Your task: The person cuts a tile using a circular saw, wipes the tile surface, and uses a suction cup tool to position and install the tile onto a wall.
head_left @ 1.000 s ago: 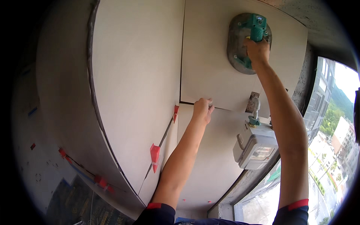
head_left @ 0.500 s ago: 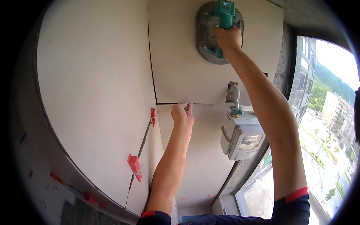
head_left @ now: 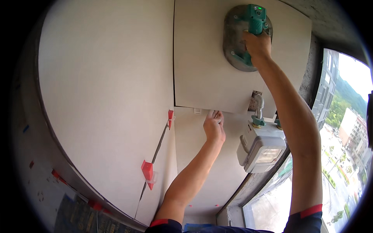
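Note:
My right hand is closed around the green handle of a tile vibrator, whose dark, rounded base plate lies against the upper beige wall tile. Lower down, my left hand reaches up to the joint under that tile. Its fingertips are pinched together at the tile's bottom edge, and whatever they hold is hidden. Left of those fingers, a small white tile-levelling clip sticks out of the joint above the lower tile.
A grey gas meter hangs right of my left hand, its metal pipe entering a cutout in the tile. Red wedges in clips sit along a seam of the left wall. A window is at the right.
The view has shifted, so the wall sits farther right. My left hand has moved right along the joint, and the white clip now shows where its fingers were. A green light shows on the vibrator.

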`<state>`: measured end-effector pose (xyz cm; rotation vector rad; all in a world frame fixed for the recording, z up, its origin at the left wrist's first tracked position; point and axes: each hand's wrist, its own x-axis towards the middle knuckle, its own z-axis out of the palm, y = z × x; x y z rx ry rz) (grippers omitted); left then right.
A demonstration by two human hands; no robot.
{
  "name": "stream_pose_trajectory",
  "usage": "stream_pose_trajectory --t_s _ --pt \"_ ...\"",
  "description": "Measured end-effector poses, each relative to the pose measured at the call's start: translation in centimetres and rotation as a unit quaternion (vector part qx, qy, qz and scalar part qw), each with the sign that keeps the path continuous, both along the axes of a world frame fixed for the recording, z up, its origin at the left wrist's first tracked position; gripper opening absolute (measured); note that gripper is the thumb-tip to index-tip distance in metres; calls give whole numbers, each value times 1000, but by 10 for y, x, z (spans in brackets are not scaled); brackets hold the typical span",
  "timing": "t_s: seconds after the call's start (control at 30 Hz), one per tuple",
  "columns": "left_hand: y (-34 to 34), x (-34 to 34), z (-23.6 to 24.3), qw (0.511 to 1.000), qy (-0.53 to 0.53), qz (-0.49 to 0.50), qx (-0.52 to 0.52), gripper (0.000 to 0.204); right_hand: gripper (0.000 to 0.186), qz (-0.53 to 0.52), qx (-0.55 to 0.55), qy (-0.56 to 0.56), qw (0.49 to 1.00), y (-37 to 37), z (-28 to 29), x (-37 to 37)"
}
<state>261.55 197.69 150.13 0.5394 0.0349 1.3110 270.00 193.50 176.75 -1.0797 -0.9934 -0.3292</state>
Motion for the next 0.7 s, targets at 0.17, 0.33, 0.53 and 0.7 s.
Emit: stream_pose_trajectory --t_s 0.17,0.33,0.53,0.7 --pt "15 0 -8 998 50 22 35 44 13 -20 -15 5 1000 0 3 2" --pt "26 0 -13 993 106 44 24 38 14 -31 -6 13 999 10 3 8" --pt "42 -2 -21 985 149 86 5 18 40 -14 -93 37 995 8 2 6" --pt "48 3 -25 975 180 110 71 15 17 -28 -35 15 999 15 5 13"
